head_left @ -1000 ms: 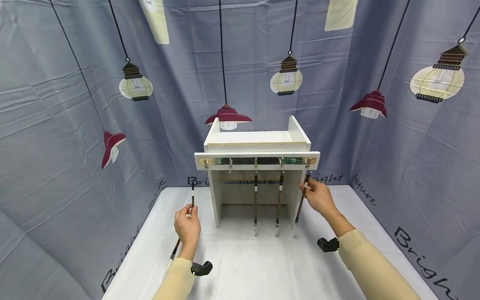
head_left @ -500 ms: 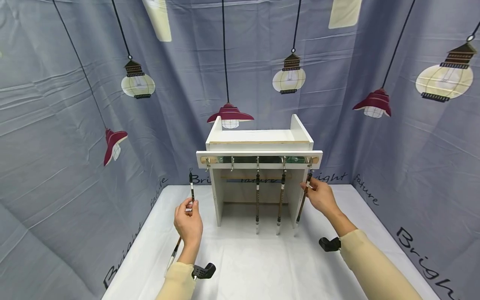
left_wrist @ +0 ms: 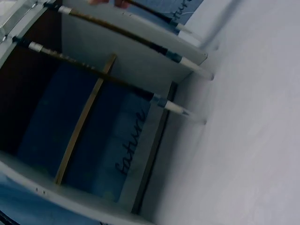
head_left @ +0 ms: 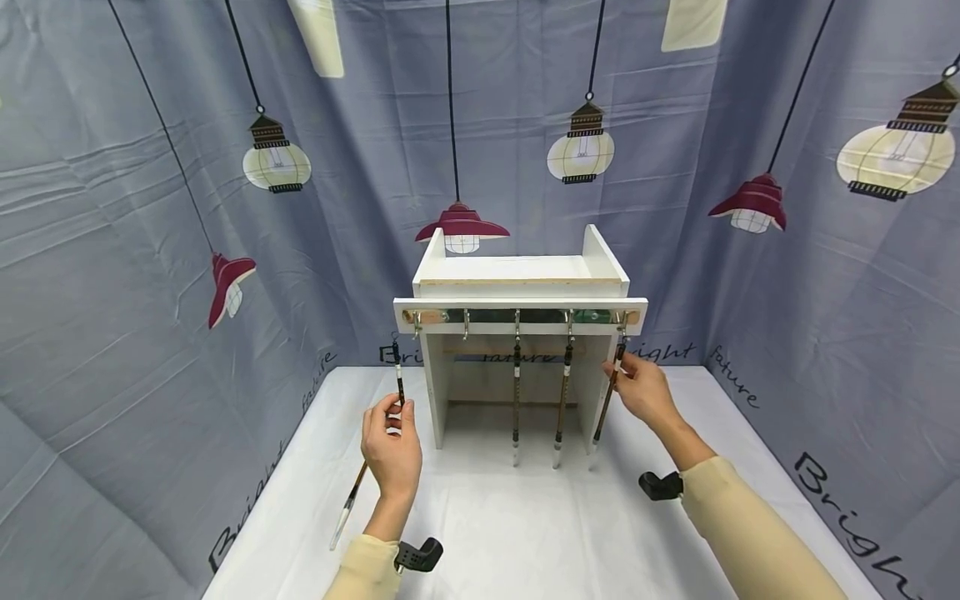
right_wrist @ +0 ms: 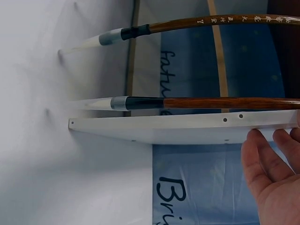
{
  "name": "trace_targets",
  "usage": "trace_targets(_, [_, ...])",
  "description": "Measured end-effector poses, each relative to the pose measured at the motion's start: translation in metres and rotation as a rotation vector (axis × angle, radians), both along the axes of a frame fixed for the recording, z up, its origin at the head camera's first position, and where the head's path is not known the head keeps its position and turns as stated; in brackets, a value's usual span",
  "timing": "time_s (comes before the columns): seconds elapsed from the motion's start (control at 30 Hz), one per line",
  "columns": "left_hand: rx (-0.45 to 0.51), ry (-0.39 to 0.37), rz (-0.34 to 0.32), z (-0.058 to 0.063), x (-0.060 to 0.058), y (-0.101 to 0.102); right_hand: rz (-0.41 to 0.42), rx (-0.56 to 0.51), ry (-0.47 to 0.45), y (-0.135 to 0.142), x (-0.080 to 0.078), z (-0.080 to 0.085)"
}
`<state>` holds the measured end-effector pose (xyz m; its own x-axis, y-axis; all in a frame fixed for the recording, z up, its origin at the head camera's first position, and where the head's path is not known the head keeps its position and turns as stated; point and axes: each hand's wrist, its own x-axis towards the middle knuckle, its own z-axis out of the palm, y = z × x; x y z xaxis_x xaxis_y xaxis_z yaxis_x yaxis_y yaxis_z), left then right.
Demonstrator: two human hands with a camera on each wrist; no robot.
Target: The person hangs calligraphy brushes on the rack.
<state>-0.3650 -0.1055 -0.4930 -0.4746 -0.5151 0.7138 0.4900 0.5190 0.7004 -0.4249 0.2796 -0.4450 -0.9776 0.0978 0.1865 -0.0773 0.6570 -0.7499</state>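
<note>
My left hand (head_left: 392, 450) pinches a dark calligraphy brush (head_left: 399, 375) upright by its upper shaft, its hanging loop at the top. The hand hides the lower end, and the held brush is out of the left wrist view. On the white cloth behind my left forearm lies another brush (head_left: 351, 500). My right hand (head_left: 645, 392) holds the front edge of the right side panel (right_wrist: 187, 126), fingertips on its outer face. In front of these fingers hangs the rightmost brush (head_left: 606, 400); two more, a middle brush (head_left: 517, 392) and its neighbour (head_left: 562, 400), hang from hooks.
The white wooden rack (head_left: 525, 289) has a hook rail (head_left: 521, 317) across its front. Two hooks on the left, the outer hook (head_left: 417, 323) and the inner hook (head_left: 466, 324), bear nothing. A lamp-printed curtain (head_left: 360, 150) surrounds the white-covered table (head_left: 480, 533).
My left hand has lifted the brush a little and moved it right, closer to the rail's left end. More of the brush on the cloth shows. My right hand stays in place.
</note>
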Motion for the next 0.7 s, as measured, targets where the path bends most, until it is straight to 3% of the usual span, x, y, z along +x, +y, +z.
trace_targets(0.33, [-0.085, -0.019, -0.06, -0.002, 0.005, 0.028, -0.017, -0.011, 0.01, 0.0, 0.001, -0.003])
trace_targets(0.7, [-0.114, -0.025, -0.08, 0.001, 0.006, 0.042, -0.015, -0.016, 0.011, -0.001, 0.001, -0.003])
